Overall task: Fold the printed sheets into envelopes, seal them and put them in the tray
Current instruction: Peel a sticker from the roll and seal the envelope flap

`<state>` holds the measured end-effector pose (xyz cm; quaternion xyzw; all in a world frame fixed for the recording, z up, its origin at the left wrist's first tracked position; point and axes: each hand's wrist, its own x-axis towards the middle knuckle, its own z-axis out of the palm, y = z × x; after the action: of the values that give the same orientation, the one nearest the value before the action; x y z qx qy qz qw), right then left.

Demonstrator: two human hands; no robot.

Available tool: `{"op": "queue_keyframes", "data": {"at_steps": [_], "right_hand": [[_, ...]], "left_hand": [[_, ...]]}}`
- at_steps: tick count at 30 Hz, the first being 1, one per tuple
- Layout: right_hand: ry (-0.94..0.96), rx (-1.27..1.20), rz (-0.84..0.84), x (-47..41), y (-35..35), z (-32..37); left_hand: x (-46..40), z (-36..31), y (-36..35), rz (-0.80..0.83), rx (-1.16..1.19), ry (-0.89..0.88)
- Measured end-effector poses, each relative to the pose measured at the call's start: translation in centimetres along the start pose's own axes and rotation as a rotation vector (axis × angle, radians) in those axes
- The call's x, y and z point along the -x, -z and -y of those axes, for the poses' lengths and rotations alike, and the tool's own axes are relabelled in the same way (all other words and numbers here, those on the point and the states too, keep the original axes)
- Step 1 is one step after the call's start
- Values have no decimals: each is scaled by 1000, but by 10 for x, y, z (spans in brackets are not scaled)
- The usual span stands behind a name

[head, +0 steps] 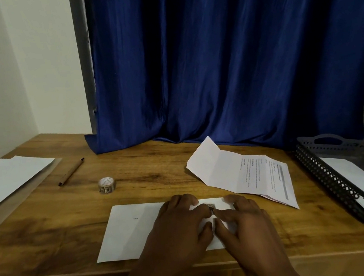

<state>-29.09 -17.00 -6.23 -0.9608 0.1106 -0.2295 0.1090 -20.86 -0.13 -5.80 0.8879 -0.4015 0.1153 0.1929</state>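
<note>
Both hands are pressing flat-fingered on the envelope [128, 231], holding nothing curled.

The left hand [180, 228] and right hand [242, 218] are smoothing a patterned sticker [211, 209] onto the envelope's right end, so sealing appears to be under way. Beyond the envelope to the right, a creased printed sheet [247, 173] is lying half open, not yet enclosed. Further right of the envelope, the tray [317, 165] is already holding at least one white piece. Left beyond the envelope, the sticker roll [106, 185] and a paper stack [5, 180] are waiting.
</note>
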Motion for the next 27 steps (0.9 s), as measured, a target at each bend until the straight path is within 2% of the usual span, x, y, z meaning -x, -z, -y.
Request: {"op": "queue_keyframes", "data": {"at_steps": [12, 27], "right_hand": [[-4, -52, -54, 0, -3, -2], [2, -102, -65, -3, -2, -1]], "left_hand": [[-1, 0, -1, 29, -120, -5], [3, -3, 6, 16, 24, 14]]}}
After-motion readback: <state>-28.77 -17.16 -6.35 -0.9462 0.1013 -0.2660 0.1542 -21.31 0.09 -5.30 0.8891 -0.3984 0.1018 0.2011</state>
